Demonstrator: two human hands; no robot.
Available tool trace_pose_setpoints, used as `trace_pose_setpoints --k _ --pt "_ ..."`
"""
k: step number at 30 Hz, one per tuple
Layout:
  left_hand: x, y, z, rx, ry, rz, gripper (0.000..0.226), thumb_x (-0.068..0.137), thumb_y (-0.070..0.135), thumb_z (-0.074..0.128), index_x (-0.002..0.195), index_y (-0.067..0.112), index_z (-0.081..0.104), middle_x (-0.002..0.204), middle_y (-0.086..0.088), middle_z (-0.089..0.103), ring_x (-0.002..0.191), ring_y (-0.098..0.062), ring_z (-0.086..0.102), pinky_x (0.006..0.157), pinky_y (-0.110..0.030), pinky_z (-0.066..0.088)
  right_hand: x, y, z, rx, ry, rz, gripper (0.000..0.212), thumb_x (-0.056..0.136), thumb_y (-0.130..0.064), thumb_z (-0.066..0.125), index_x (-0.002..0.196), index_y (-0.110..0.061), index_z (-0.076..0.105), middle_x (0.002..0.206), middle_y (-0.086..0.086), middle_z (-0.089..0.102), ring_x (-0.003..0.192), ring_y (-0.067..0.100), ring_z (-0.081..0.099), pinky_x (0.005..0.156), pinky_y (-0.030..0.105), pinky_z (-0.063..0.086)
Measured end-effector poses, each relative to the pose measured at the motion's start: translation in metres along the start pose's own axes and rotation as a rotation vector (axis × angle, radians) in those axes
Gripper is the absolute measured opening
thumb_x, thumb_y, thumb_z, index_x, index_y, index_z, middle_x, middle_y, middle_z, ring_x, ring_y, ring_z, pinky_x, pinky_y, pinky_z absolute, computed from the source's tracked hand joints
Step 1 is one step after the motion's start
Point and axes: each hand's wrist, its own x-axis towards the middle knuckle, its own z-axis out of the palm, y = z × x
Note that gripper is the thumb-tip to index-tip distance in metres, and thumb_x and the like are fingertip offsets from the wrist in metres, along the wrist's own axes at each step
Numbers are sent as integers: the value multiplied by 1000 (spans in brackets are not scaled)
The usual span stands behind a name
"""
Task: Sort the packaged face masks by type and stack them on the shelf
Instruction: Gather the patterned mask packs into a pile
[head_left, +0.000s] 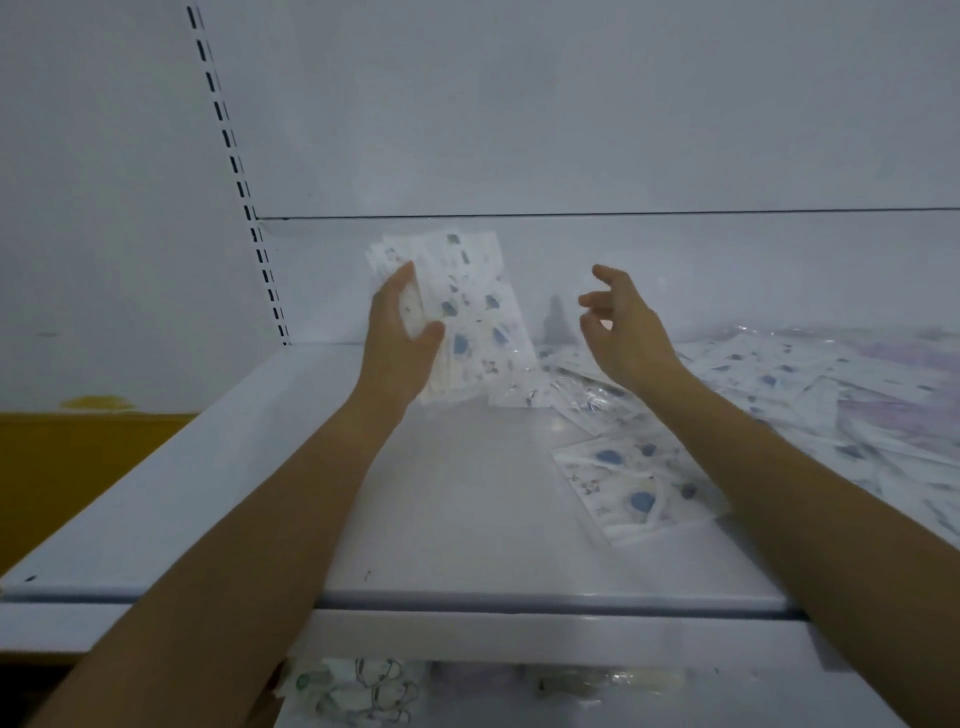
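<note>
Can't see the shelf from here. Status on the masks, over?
Left hand grips bundle of mask packs. Right hand open, empty. Loose packs scattered on shelf at right.

White mask packets (467, 306) show blue, seemingly cartoon prints; shelf (457, 519) white.

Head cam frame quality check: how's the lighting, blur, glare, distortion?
Head view: dim, flat bluish light. It is soft all over, and the prints are smeared on the mask bundle held in the left hand and on the loose packs. There is a faint grey shadow on the back panel beside the right hand, and a mild sheen on the shelf. The slotted upright leans with the wide lens.
</note>
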Motion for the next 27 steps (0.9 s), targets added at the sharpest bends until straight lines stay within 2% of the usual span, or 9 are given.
trace_pose_setpoints --k 2,4,6,9,13,18,21,23,27 --pt "4 -4 -8 -24 27 -6 72 83 -16 46 144 16 26 151 0 26 138 -10 23 115 -28 22 2 13 -7 -467 -176 58 51 98 -15 35 146 -15 17 135 12 49 120 32 47 99 36 37" --pt "7 -7 -12 -2 85 -47 69 83 -14 42 143 19 30 147 -1 29 136 -12 27 114 -27 23 1 21 -7 -665 -371 153 50 99 -17 30 147 -16 14 134 16 49 117 33 48 101 39 38" --pt "10 -10 -13 44 149 -101 60 86 -9 41 139 19 38 141 -4 35 133 -15 33 108 -19 25 2 20 -5 -564 -459 125 47 99 -14 30 145 -17 22 129 13 54 108 29 53 89 32 44" --pt "13 -12 -13 56 182 -127 53 89 -5 41 136 20 41 138 -4 36 129 -14 36 100 -13 27 5 12 -5 -127 -461 129 41 97 -5 34 137 -13 38 108 3 64 87 20 58 61 20 47" --pt "15 -14 -14 63 205 -114 53 88 -5 42 136 18 41 137 -4 37 127 -13 37 94 -9 26 10 14 -13 -106 -334 42 40 95 -15 47 135 -17 41 118 4 62 99 18 58 81 28 45" --pt "15 -14 -14 71 208 -85 52 88 -4 42 136 17 42 139 -4 38 129 -12 35 94 -6 23 5 16 -19 -360 -742 173 79 83 -34 67 147 -24 20 145 0 41 128 20 43 101 30 33" --pt "12 -12 -13 74 188 -56 54 87 -7 42 135 15 42 139 -4 37 130 -11 34 96 -6 21 4 14 -20 -364 -699 134 81 82 -27 70 146 -25 21 138 -1 44 124 19 44 96 27 34" --pt "10 -11 -13 88 187 -40 54 86 -8 41 135 15 42 138 -4 38 130 -11 34 97 -5 21 4 14 -18 -333 -629 72 75 84 -20 68 145 -25 25 125 -3 49 106 15 51 82 20 42" --pt "9 -8 -15 123 181 1 54 86 -7 43 135 15 42 130 0 39 115 0 33 84 7 22 7 11 -18 91 -251 -53 53 86 -6 63 133 -20 44 92 -4 53 74 11 56 62 16 48"
